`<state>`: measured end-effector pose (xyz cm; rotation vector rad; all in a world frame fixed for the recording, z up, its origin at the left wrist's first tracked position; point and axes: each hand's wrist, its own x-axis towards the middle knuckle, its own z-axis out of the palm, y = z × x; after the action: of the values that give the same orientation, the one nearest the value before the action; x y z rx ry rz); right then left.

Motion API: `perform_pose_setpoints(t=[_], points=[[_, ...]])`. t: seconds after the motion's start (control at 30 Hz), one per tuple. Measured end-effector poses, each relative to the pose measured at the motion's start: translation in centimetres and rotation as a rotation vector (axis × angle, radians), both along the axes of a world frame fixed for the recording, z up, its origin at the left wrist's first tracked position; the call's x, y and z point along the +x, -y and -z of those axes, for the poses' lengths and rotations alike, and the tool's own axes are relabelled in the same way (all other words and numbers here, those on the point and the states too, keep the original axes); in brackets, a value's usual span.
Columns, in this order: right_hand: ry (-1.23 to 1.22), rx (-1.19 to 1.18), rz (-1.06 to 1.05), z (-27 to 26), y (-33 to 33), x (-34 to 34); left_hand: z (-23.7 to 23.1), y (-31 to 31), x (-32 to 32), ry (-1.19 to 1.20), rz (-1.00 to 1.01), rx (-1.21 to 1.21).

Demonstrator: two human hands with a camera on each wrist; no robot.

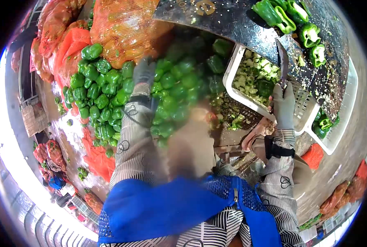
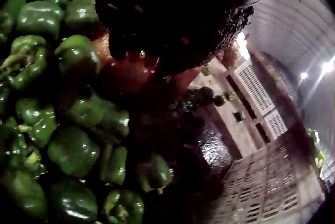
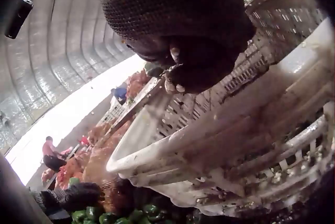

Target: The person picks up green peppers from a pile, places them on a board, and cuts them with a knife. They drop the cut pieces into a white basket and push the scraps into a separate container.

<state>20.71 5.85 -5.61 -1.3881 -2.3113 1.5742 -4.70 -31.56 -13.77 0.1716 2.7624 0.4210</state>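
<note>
My right hand [image 1: 283, 105], in a grey glove, grips a knife [image 1: 282, 61] over a white crate [image 1: 229, 80] of chopped pepper pieces [image 1: 255, 72]. The blade points away from me, its tip overlapping the dark board. In the right wrist view the gloved fingers curl above the crate's rim; the blade is hidden there. My left hand [image 1: 144, 72], gloved too, reaches out over a large heap of green bell peppers [image 1: 97, 88], beside an orange net sack [image 1: 121, 29]. The left wrist view shows this hand mostly as a dark shape above the peppers.
Halved green peppers [image 1: 309, 35] lie on the dark, seed-strewn board [image 1: 216, 16]. Another white crate [image 1: 350, 88] with peppers stands at right. Red net sacks [image 1: 51, 33] line the left side. Farther off, a person [image 3: 49, 150] is near more sacks.
</note>
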Motion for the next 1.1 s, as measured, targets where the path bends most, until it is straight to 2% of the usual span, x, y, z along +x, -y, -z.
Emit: perform_pose_setpoints(t=[0.03, 0.13, 0.2, 0.23, 0.33, 0.37, 0.4, 0.47, 0.53, 0.57, 0.6, 0.63, 0.67, 0.73, 0.8, 0.83, 0.87, 0.9, 0.97, 1.0, 1.07, 1.1], points=[[0.005, 0.040, -0.018, -0.8, 0.2, -0.2, 1.7, 0.7, 0.3, 0.005, 0.006, 0.003], [0.009, -0.019, 0.022, 0.1, -0.6, 0.0, 7.1, 1.6, 0.6, 0.302, 0.055, -0.336], [-0.010, -0.032, 0.033, 0.0, -0.5, 0.0, 8.1, 0.3, 1.4, 0.164, 0.237, -0.478], [0.000, -0.022, 0.046, -0.1, -0.4, -0.2, 9.2, 0.0, 1.3, 0.207, 0.247, -0.600], [0.042, -0.038, 0.060, -1.2, 0.0, -1.0, 5.8, -1.4, 2.1, 0.280, 0.177, -0.644], [0.019, -0.053, 0.044, -1.3, -0.1, -1.2, 6.2, -0.8, 1.9, 0.398, 0.052, -0.553], [-0.004, -0.068, 0.032, -1.2, -0.5, -1.1, 4.9, -1.3, 2.4, 0.466, 0.062, -0.593], [-0.013, -0.006, 0.035, -0.2, -1.2, -0.9, 4.1, -0.9, 4.5, 0.411, 0.006, -0.493], [-0.039, 0.012, 0.009, -0.2, -1.0, -1.0, 4.8, -0.4, 6.7, 0.160, -0.018, -0.399], [-0.009, 0.019, -0.002, -0.8, -1.0, -1.1, 2.6, -1.6, 7.4, 0.119, 0.002, -0.214], [-0.073, 0.187, -0.084, 0.9, -1.3, -0.6, -0.4, -3.3, 7.8, 0.080, 0.024, -0.029], [-0.068, 0.240, -0.082, 2.0, -1.4, 0.2, -2.5, -4.8, 8.1, -0.046, 0.110, 0.133], [-0.055, 0.158, -0.055, 1.1, -1.2, 0.1, -5.0, -7.0, 8.0, -0.058, 0.125, 0.139], [-0.113, 0.076, -0.036, -0.3, -0.8, 0.2, -10.2, -12.2, 7.5, -0.174, 0.298, 0.442], [-0.200, 0.186, -0.036, -0.4, -0.2, 0.8, -13.6, -17.6, 6.9, -0.265, 0.435, 0.481], [-0.225, 0.119, -0.011, -2.0, 0.2, 0.5, -16.0, -20.9, 7.7, -0.173, 0.343, 0.468], [-0.241, 0.183, -0.062, -2.2, 0.2, 0.5, -14.7, -22.4, 6.3, -0.141, 0.435, 0.515], [-0.223, 0.163, -0.094, -3.2, 0.1, 0.3, -10.7, -24.4, 5.0, -0.166, 0.358, 0.364], [-0.250, 0.119, -0.133, -4.4, 0.0, -0.4, -11.1, -26.7, 4.6, -0.249, 0.626, 0.498], [-0.298, 0.093, -0.141, -4.6, -0.1, -0.8, -10.9, -27.5, 4.8, -0.204, 0.572, 0.504], [-0.214, 0.150, -0.184, -4.9, -0.7, -1.9, -10.9, -28.6, 5.5, -0.224, 0.565, 0.452], [-0.168, 0.097, -0.227, -5.3, -0.8, -2.1, -10.9, -28.8, 5.6, -0.222, 0.570, 0.449]])
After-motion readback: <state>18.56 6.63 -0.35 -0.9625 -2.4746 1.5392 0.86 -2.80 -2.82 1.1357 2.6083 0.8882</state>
